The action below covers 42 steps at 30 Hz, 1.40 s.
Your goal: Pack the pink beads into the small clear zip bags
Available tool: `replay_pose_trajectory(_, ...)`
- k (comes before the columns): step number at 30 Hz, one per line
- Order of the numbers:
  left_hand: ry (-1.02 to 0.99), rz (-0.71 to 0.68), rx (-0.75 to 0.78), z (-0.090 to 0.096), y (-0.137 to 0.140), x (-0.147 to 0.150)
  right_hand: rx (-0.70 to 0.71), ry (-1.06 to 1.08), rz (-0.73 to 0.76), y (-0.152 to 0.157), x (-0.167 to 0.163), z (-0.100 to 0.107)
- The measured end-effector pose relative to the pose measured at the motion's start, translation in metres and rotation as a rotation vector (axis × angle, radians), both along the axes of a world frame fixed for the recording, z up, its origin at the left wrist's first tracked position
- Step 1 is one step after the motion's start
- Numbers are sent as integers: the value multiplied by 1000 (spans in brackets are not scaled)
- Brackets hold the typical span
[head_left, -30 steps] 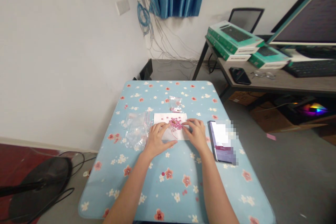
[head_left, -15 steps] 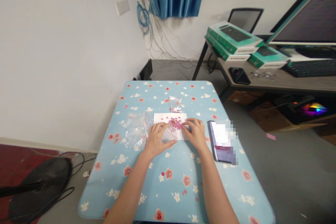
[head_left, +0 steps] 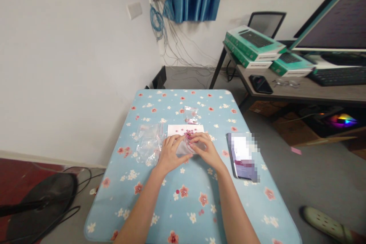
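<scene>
Small pink beads (head_left: 188,132) lie in a loose heap on a white sheet of paper (head_left: 173,127). A thin reddish cord (head_left: 187,148) curves over the paper between the hands. My left hand (head_left: 171,152) rests at the paper's left side, its index fingertip at the heap and its thumb stretched apart. From the right, my right hand (head_left: 206,151) reaches over the paper, covering part of the heap. Its thumb and index finger are bent toward the beads and cord, with a gap between them. Anything small at the fingertips is too fine to make out.
Clear plastic bags (head_left: 148,145) lie left of the paper, and a small bag (head_left: 191,114) behind it. A phone (head_left: 241,160) lies on the flowered table (head_left: 160,217) at right. Keyboard boxes (head_left: 254,45) stand on a desk. A clog-shod foot (head_left: 326,221) shows at lower right.
My right hand has moved left over the beads, closer to my left hand, which has stayed in place. A foot in a green clog has come into view at lower right.
</scene>
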State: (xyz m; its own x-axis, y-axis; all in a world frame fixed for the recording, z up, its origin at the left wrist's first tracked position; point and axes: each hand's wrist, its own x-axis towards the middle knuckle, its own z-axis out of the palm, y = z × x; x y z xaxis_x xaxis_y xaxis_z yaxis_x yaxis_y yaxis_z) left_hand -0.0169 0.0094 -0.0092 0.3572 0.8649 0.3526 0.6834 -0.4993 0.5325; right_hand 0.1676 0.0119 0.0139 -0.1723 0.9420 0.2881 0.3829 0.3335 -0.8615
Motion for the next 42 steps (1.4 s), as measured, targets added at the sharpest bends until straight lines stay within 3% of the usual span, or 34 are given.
replay_pose_trajectory(5, -10, -3, 2, 1, 0, 0, -4, -5, 11, 1, 0, -2)
replay_pose_trajectory(8, -15, -2, 4, 0, 0, 0, 26, -19, -57, 3, 7, -6)
replay_pose_trajectory(13, -20, -6, 9, 0, 0, -1, 54, -236, -265, 5, 22, -16)
replay_pose_trajectory(17, -21, -5, 13, 0, 0, -1, 36, -409, -287, 4, 25, -22)
replay_pose_trajectory(23, -17, -3, 10, 0, 0, -1, 24, -495, -316, 4, 20, -24)
replay_pose_trajectory(36, -20, -3, 0, 1, 0, -1, 23, -465, -325, 5, 20, -26)
replay_pose_trajectory(42, -16, -3, 14, -2, 1, -1, 0, -240, -271, 5, 20, -19)
